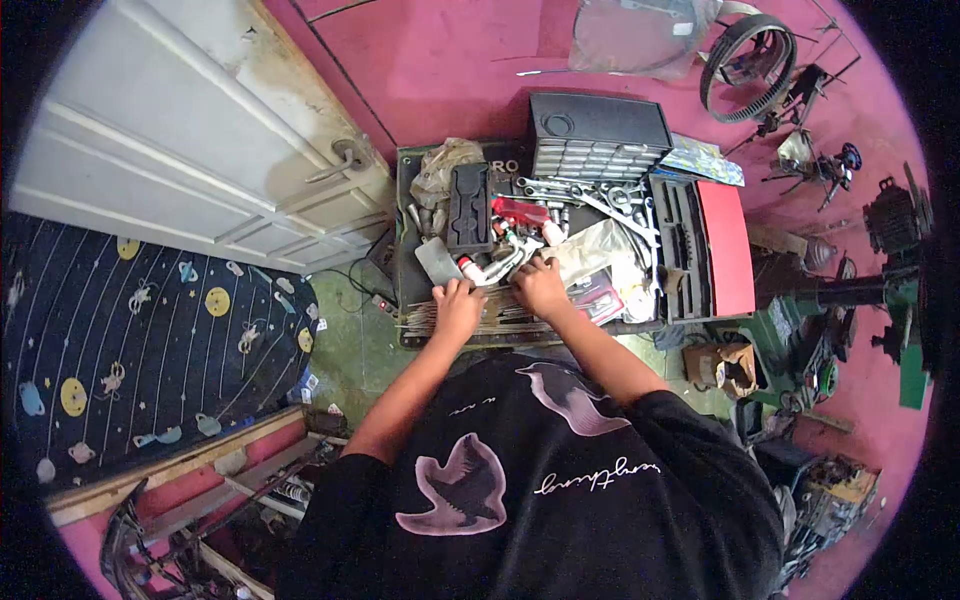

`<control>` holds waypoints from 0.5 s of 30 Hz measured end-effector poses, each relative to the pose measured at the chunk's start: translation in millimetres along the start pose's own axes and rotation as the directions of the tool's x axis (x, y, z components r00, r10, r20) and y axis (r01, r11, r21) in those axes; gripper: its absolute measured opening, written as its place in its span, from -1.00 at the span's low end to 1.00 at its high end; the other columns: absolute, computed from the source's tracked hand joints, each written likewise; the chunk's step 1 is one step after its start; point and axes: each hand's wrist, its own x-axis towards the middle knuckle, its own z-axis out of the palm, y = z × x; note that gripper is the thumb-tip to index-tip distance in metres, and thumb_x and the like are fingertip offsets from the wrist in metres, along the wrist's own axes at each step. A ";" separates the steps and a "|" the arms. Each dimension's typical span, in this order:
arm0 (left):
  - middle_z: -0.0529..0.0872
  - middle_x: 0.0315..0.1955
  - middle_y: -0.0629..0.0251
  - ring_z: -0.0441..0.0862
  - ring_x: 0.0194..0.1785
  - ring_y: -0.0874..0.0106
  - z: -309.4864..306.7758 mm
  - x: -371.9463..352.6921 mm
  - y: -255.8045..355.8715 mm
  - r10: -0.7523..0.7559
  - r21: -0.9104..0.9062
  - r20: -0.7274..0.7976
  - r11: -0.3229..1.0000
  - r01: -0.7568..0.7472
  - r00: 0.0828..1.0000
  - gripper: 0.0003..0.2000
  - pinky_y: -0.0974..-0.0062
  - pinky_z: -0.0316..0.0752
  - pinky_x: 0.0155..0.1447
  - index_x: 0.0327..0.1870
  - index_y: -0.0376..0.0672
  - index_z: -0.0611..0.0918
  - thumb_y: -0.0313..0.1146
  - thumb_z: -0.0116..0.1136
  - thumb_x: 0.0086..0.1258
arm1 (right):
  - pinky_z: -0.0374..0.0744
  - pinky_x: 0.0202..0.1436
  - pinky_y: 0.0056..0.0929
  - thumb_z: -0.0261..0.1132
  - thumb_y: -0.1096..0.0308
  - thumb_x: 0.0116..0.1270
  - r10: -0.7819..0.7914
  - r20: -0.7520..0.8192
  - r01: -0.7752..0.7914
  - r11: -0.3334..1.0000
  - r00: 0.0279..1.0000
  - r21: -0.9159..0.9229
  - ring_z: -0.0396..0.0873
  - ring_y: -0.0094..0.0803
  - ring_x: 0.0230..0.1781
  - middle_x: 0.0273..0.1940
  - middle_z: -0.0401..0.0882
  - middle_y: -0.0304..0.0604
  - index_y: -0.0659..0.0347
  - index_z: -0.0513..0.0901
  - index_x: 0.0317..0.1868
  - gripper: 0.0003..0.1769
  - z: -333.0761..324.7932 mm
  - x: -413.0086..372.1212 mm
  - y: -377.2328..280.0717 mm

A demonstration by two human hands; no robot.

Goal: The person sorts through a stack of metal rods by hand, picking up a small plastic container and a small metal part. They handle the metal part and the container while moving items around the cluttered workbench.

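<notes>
My fingers are curling downward and hiding under my own knuckles, so I cannot tell how far either grip is closing or whether anything is sitting inside it. My left hand (458, 305) is pressing on a bundle of thin metal rods (505, 323) at the near edge of the tool tray (406, 250). My right hand (540, 285) is lying just beside it, touching a crumpled plastic bag (600, 248); a white curved part (495, 270) is showing between my hands, too small to make out. Wrenches (590, 195) are lying farther back, and a red-lidded case (725, 250) is standing open to the right.
</notes>
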 end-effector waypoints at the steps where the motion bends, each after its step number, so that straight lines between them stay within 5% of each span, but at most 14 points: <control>1: 0.64 -0.14 0.39 0.46 0.05 0.31 -3.4 3.7 3.4 0.017 -0.027 -0.022 0.999 -0.018 1.000 -0.76 0.13 0.23 0.08 -0.08 0.02 0.76 -0.17 0.26 0.29 | 0.32 0.17 0.03 0.29 0.14 0.23 0.016 -0.002 -0.016 1.000 1.000 -0.002 0.56 -0.33 -0.01 -0.21 0.70 -0.35 -0.06 0.76 -0.22 -0.81 -7.0 -2.0 0.6; 4: 0.68 -0.14 0.42 0.50 0.02 0.33 -17.1 16.7 23.6 0.091 -0.139 -0.133 0.984 -0.110 0.987 -0.80 0.20 0.24 0.06 -0.16 0.01 0.76 -0.19 0.29 0.26 | 0.30 0.03 -0.12 0.42 0.07 0.12 0.054 -0.007 -0.052 0.983 0.999 0.175 0.55 -0.33 -0.08 -0.24 0.70 -0.35 -0.05 0.76 -0.28 -0.78 -32.4 -9.1 5.4; 9: 0.70 -0.22 0.44 0.53 -0.02 0.35 -46.0 34.4 60.5 0.217 -0.218 -0.136 0.945 -0.242 0.967 -0.83 0.20 0.26 0.07 -0.20 0.01 0.79 -0.24 0.34 0.22 | 0.30 0.05 -0.06 0.42 0.07 0.09 0.098 0.029 -0.102 0.946 0.995 0.308 0.62 -0.32 -0.17 -0.32 0.74 -0.33 -0.05 0.76 -0.24 -0.75 -79.1 -35.5 25.2; 13: 0.73 -0.36 0.38 0.55 -0.11 0.32 -65.2 46.2 81.7 0.154 -0.366 -0.112 0.912 -0.185 0.982 -0.86 0.25 0.33 0.07 -0.25 -0.05 0.80 -0.28 0.37 0.21 | 0.40 0.15 -0.05 0.51 0.06 0.03 0.458 0.035 -0.368 0.664 0.888 0.651 0.67 -0.20 -0.01 -0.15 0.77 -0.16 -0.07 0.72 0.06 -0.48 -65.7 -68.2 102.5; 15: 0.76 -0.32 0.29 0.58 -0.16 0.24 -73.1 50.5 91.5 -0.011 -0.599 -0.059 0.801 -0.027 0.998 -0.83 0.24 0.42 0.03 -0.20 -0.11 0.79 -0.35 0.40 0.19 | 0.47 0.10 0.00 0.43 0.12 0.16 0.652 -0.176 -0.580 0.745 0.737 0.330 0.63 -0.11 0.02 -0.03 0.73 -0.11 -0.13 0.68 0.13 -0.52 -53.1 -102.7 154.4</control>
